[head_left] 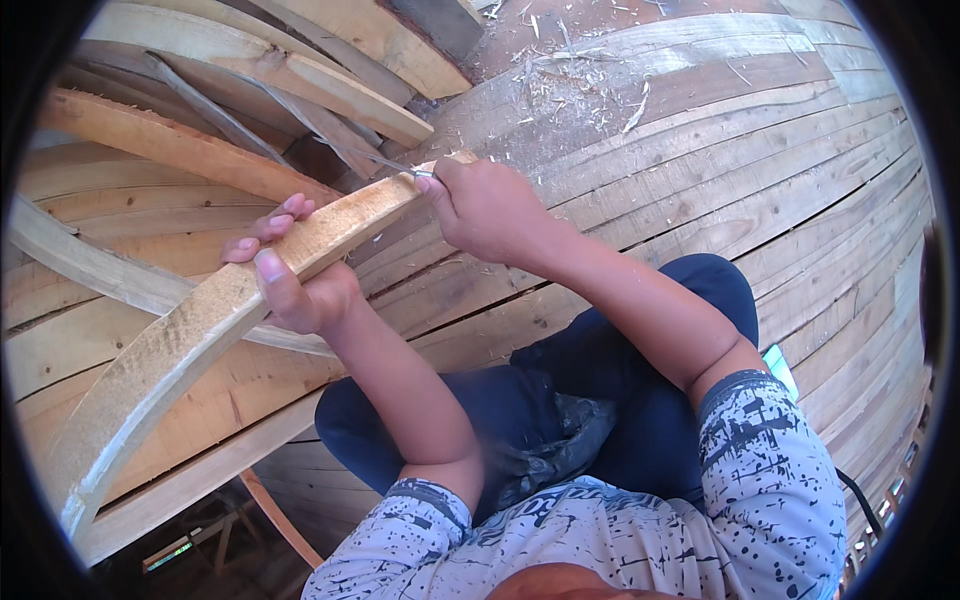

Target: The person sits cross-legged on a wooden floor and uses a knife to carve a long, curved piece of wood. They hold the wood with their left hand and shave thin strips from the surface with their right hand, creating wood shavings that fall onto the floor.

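Note:
A long curved wooden piece (160, 322) runs from the lower left up to the middle, its near edge pale and its top rough. My left hand (305, 275) is wrapped round it about halfway up, thumb on the near side and fingertips over the far side. At its upper end, my right hand (495, 210) is closed on a thin metal tool (392, 165) whose slim shaft points left across the wood. The tool's handle is hidden in my fist, so its exact kind does not show.
Several loose planks and curved timbers (260, 60) lie at the upper left. Wood shavings (560, 85) are scattered beyond my right hand. Plank flooring (700, 190) spreads to the right, with narrow gaps. A dark opening (215, 540) is below at the lower left.

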`<move>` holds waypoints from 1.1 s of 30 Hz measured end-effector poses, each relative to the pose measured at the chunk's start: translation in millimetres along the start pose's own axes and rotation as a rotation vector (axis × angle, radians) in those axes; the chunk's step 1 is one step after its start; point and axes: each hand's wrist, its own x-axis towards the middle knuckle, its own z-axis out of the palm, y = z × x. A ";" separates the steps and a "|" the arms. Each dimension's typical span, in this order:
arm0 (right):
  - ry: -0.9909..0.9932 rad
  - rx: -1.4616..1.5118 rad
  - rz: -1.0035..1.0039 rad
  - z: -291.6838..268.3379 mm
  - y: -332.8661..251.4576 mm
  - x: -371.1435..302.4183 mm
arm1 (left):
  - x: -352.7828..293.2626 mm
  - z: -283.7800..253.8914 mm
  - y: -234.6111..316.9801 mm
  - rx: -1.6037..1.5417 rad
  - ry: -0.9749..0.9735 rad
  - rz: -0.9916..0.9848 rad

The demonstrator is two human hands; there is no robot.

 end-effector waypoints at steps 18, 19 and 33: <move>0.049 0.031 -0.056 -4.9 4.1 -6.4 | -4.8 1.1 0.8 0.012 -0.045 0.020; 0.043 0.034 -0.034 4.0 20.4 -2.4 | -5.1 5.8 0.1 0.010 -0.063 0.027; 0.047 -0.031 -0.069 -2.6 8.9 -4.9 | -3.3 3.2 -6.0 -0.008 0.024 0.119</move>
